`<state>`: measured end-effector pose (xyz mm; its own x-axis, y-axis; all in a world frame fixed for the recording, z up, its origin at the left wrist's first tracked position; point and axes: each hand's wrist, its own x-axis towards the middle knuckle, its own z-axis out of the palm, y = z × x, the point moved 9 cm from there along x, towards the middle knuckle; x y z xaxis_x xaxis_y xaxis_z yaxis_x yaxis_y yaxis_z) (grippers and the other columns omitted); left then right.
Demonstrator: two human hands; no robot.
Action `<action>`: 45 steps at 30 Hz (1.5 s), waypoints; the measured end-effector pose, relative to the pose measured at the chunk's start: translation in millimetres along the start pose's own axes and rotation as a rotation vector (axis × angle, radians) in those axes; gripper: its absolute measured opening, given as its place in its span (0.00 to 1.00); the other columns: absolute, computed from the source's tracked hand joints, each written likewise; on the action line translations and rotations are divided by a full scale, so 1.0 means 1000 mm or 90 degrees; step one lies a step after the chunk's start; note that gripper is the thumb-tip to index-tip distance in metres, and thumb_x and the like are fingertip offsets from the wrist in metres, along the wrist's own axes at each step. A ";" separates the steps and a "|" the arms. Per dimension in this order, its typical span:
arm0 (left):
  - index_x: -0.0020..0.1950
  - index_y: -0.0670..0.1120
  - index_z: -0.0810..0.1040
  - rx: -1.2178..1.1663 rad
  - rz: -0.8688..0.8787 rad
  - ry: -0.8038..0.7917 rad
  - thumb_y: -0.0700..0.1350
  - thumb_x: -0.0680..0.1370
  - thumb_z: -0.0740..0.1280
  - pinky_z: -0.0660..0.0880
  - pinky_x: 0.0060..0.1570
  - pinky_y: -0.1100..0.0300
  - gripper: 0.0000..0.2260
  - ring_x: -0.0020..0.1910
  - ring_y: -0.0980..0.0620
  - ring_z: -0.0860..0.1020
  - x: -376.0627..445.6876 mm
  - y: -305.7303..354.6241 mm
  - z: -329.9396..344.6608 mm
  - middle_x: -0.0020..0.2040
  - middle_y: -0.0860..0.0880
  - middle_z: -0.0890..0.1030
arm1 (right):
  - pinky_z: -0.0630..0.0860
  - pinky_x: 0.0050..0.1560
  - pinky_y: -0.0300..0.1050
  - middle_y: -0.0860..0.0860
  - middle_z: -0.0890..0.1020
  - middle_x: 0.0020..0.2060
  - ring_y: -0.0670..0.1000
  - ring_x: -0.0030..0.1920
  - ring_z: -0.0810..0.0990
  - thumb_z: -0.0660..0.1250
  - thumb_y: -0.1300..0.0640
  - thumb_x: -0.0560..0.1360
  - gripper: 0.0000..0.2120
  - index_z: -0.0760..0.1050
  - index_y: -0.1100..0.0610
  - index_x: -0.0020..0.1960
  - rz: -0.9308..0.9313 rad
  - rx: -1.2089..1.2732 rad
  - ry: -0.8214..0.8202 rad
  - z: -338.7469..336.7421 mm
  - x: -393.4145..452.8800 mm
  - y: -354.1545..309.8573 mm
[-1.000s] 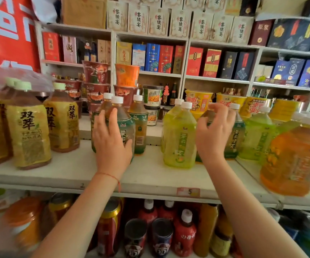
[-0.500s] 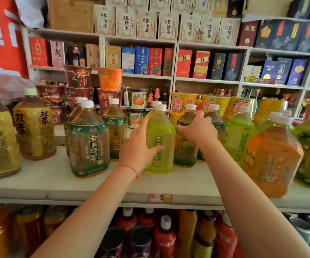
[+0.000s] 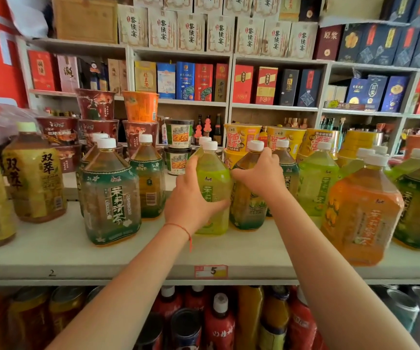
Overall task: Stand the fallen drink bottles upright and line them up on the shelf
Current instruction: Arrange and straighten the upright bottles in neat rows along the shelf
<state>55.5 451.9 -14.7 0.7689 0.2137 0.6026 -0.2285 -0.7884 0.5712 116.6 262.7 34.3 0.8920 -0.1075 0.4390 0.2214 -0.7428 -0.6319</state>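
Observation:
Upright drink bottles with white caps stand along the pale shelf (image 3: 83,256). My left hand (image 3: 191,198) wraps around a light green bottle (image 3: 214,178) at the shelf's middle. My right hand (image 3: 259,178) grips the shoulder of a dark green tea bottle (image 3: 248,210) right beside it; the two bottles touch. A dark green jasmine tea bottle (image 3: 110,195) stands at the front left, another dark green one (image 3: 148,180) behind it. An orange bottle (image 3: 360,213) stands at the front right. No bottle in view lies on its side.
Yellow-labelled bottles (image 3: 35,175) stand at the far left. Instant noodle cups (image 3: 141,107) are stacked behind the bottles. More green bottles (image 3: 315,183) fill the right. Boxed goods line the upper shelves. Cans and red bottles (image 3: 219,322) sit on the lower shelf. A price tag (image 3: 211,271) marks the edge.
My left hand left the dark green bottle on the left and took the light green one. My right hand closed on the dark green bottle beside it. The view shifted right.

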 end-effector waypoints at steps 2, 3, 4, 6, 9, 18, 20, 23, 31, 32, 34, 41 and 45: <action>0.78 0.62 0.46 -0.001 0.002 -0.003 0.66 0.65 0.78 0.72 0.39 0.58 0.52 0.61 0.46 0.77 0.000 0.000 0.001 0.71 0.47 0.71 | 0.74 0.50 0.53 0.58 0.67 0.69 0.61 0.64 0.73 0.77 0.42 0.68 0.46 0.55 0.54 0.76 -0.014 0.024 0.010 -0.002 -0.012 0.003; 0.78 0.62 0.46 -0.001 0.001 -0.006 0.66 0.65 0.77 0.72 0.40 0.57 0.52 0.60 0.46 0.77 0.000 0.001 0.001 0.71 0.47 0.71 | 0.72 0.47 0.51 0.58 0.69 0.68 0.59 0.60 0.74 0.77 0.43 0.67 0.46 0.55 0.52 0.76 -0.024 0.028 0.022 -0.003 -0.018 0.005; 0.78 0.61 0.46 -0.003 0.002 -0.007 0.66 0.65 0.77 0.73 0.41 0.57 0.52 0.60 0.45 0.77 0.000 0.001 0.001 0.70 0.47 0.71 | 0.71 0.46 0.50 0.57 0.70 0.66 0.57 0.56 0.74 0.77 0.43 0.67 0.44 0.57 0.51 0.74 -0.031 0.036 0.033 -0.006 -0.023 0.007; 0.78 0.61 0.47 -0.008 0.000 -0.010 0.66 0.65 0.78 0.73 0.42 0.56 0.52 0.61 0.45 0.77 0.000 0.003 0.001 0.70 0.46 0.71 | 0.74 0.46 0.51 0.57 0.73 0.64 0.55 0.52 0.73 0.76 0.43 0.68 0.41 0.58 0.50 0.73 -0.024 0.054 0.042 -0.013 -0.030 0.010; 0.78 0.61 0.47 -0.007 0.000 -0.013 0.66 0.65 0.77 0.74 0.42 0.56 0.52 0.60 0.44 0.78 -0.002 0.004 0.000 0.70 0.45 0.71 | 0.78 0.49 0.54 0.56 0.74 0.63 0.59 0.58 0.77 0.75 0.42 0.69 0.42 0.56 0.53 0.74 -0.004 0.010 0.045 -0.023 -0.038 0.012; 0.80 0.61 0.41 -0.035 0.002 -0.124 0.62 0.73 0.73 0.80 0.51 0.48 0.49 0.60 0.43 0.79 -0.003 0.008 0.000 0.72 0.43 0.71 | 0.83 0.45 0.54 0.49 0.78 0.53 0.53 0.49 0.80 0.75 0.42 0.67 0.36 0.61 0.50 0.67 -0.073 -0.031 -0.050 -0.037 -0.073 -0.011; 0.81 0.59 0.51 -0.072 0.043 -0.125 0.54 0.80 0.68 0.78 0.57 0.49 0.35 0.61 0.49 0.77 -0.007 0.011 -0.016 0.71 0.47 0.72 | 0.83 0.47 0.53 0.46 0.79 0.51 0.50 0.49 0.81 0.76 0.44 0.68 0.33 0.64 0.49 0.66 -0.098 0.042 -0.092 -0.033 -0.084 -0.020; 0.69 0.46 0.75 0.087 0.156 0.186 0.45 0.79 0.66 0.71 0.67 0.42 0.18 0.67 0.44 0.72 -0.019 0.012 -0.085 0.67 0.43 0.74 | 0.82 0.41 0.43 0.38 0.79 0.48 0.43 0.46 0.80 0.77 0.45 0.67 0.28 0.67 0.45 0.62 -0.164 0.102 -0.129 -0.021 -0.099 -0.044; 0.77 0.56 0.64 0.365 -0.050 0.179 0.65 0.73 0.70 0.67 0.66 0.38 0.36 0.73 0.34 0.65 -0.013 -0.064 -0.145 0.76 0.37 0.63 | 0.78 0.43 0.35 0.36 0.79 0.50 0.38 0.49 0.78 0.76 0.44 0.66 0.27 0.66 0.38 0.60 -0.226 0.257 -0.147 0.051 -0.121 -0.113; 0.75 0.56 0.66 0.351 -0.038 0.173 0.64 0.73 0.70 0.70 0.63 0.39 0.33 0.70 0.35 0.67 -0.012 -0.067 -0.147 0.75 0.38 0.65 | 0.77 0.43 0.35 0.37 0.79 0.50 0.38 0.49 0.78 0.76 0.43 0.65 0.27 0.66 0.38 0.59 -0.230 0.267 -0.136 0.059 -0.122 -0.120; 0.72 0.56 0.69 0.315 -0.021 0.174 0.62 0.73 0.71 0.70 0.63 0.40 0.29 0.70 0.35 0.67 -0.011 -0.071 -0.156 0.73 0.39 0.67 | 0.76 0.43 0.34 0.37 0.80 0.51 0.37 0.50 0.79 0.74 0.39 0.63 0.29 0.68 0.39 0.60 -0.236 0.283 -0.124 0.069 -0.123 -0.130; 0.67 0.56 0.72 0.198 -0.015 0.140 0.57 0.69 0.72 0.70 0.64 0.37 0.28 0.70 0.36 0.66 -0.021 -0.106 -0.196 0.72 0.41 0.68 | 0.80 0.45 0.39 0.34 0.78 0.50 0.37 0.49 0.77 0.72 0.37 0.62 0.30 0.65 0.36 0.60 -0.229 0.249 -0.102 0.098 -0.107 -0.146; 0.71 0.52 0.73 0.186 0.009 0.163 0.52 0.73 0.73 0.63 0.71 0.38 0.27 0.75 0.37 0.61 -0.031 -0.100 -0.195 0.76 0.39 0.65 | 0.79 0.59 0.49 0.44 0.78 0.59 0.46 0.59 0.77 0.74 0.43 0.71 0.27 0.68 0.46 0.67 -0.225 0.266 -0.089 0.122 -0.107 -0.165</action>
<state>-61.8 636.8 18.6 0.5849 0.3092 0.7498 -0.0307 -0.9154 0.4014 32.1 477.6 13.8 0.7729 0.2099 0.5988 0.6278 -0.3904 -0.6734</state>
